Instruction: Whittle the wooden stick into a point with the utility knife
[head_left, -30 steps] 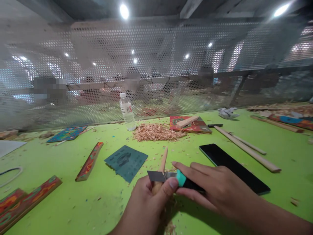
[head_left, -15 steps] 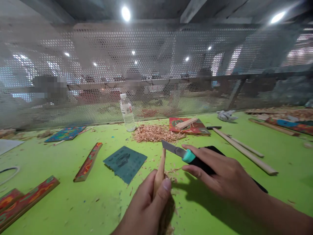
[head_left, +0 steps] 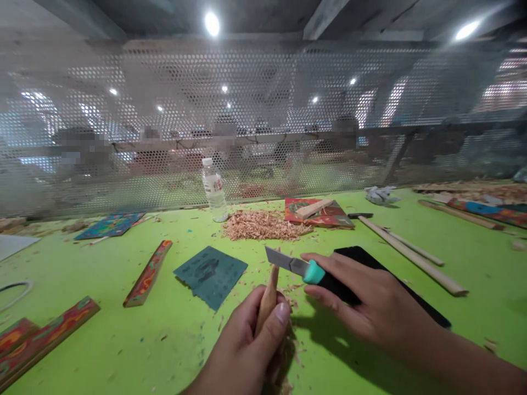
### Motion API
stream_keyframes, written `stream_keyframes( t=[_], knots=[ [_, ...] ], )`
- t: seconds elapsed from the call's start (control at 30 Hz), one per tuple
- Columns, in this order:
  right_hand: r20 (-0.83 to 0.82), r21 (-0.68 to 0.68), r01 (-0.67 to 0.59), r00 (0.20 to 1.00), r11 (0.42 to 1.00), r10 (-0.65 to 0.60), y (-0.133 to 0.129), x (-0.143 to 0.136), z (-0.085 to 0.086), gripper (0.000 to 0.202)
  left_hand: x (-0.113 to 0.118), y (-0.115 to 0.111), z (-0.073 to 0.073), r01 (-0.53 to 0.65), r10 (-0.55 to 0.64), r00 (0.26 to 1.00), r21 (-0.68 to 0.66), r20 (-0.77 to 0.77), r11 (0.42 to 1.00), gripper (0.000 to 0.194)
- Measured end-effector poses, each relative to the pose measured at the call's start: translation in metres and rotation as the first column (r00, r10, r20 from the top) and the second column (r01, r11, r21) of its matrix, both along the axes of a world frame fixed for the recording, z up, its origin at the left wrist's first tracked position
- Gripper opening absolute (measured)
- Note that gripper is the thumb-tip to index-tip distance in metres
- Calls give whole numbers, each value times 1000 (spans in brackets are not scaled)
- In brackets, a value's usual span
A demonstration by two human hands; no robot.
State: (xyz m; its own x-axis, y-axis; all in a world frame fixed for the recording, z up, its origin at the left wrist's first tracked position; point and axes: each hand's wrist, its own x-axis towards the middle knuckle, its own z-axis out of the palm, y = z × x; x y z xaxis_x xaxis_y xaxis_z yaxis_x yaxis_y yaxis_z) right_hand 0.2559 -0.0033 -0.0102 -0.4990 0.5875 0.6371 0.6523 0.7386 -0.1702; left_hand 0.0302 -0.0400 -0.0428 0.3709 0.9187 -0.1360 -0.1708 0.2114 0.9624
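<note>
My left hand (head_left: 253,334) is wrapped round a slim wooden stick (head_left: 269,299), its narrowed tip pointing up and away from me. The stick's lower part is hidden by the fingers. In my right hand (head_left: 370,299) is a utility knife (head_left: 315,274) with a black and turquoise handle. Its grey blade lies across the stick near the tip; whether it bites into the wood I cannot tell. Below the hands, wood shavings are scattered on the green table (head_left: 164,351). Just beyond sits a dark green sheet of sandpaper (head_left: 212,277) with a ragged edge.
A heap of shavings (head_left: 265,225) lies ahead, beside a water bottle (head_left: 214,192). Painted wooden strips (head_left: 149,274) are on the left. A black flat object (head_left: 411,291) lies partly under my right arm, near wooden rods (head_left: 415,255). A perforated metal screen (head_left: 255,109) closes the far side.
The knife and my right hand have shifted slightly left and down, bringing the blade across the stick's tip. My left hand stays nearly in place, still holding the stick.
</note>
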Motion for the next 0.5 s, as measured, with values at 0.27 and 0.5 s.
stream_keyframes(
  t=[0.27,0.5],
  knots=[
    [24,28,-31,999,999,30,1,-1,-1,30,0,1,-4,42,-43,999,38,32,998,44],
    [94,-12,-62,994,998,63,2,0,-8,31,3,-1,-2,50,-31,976,-82,214,995,55]
  ],
)
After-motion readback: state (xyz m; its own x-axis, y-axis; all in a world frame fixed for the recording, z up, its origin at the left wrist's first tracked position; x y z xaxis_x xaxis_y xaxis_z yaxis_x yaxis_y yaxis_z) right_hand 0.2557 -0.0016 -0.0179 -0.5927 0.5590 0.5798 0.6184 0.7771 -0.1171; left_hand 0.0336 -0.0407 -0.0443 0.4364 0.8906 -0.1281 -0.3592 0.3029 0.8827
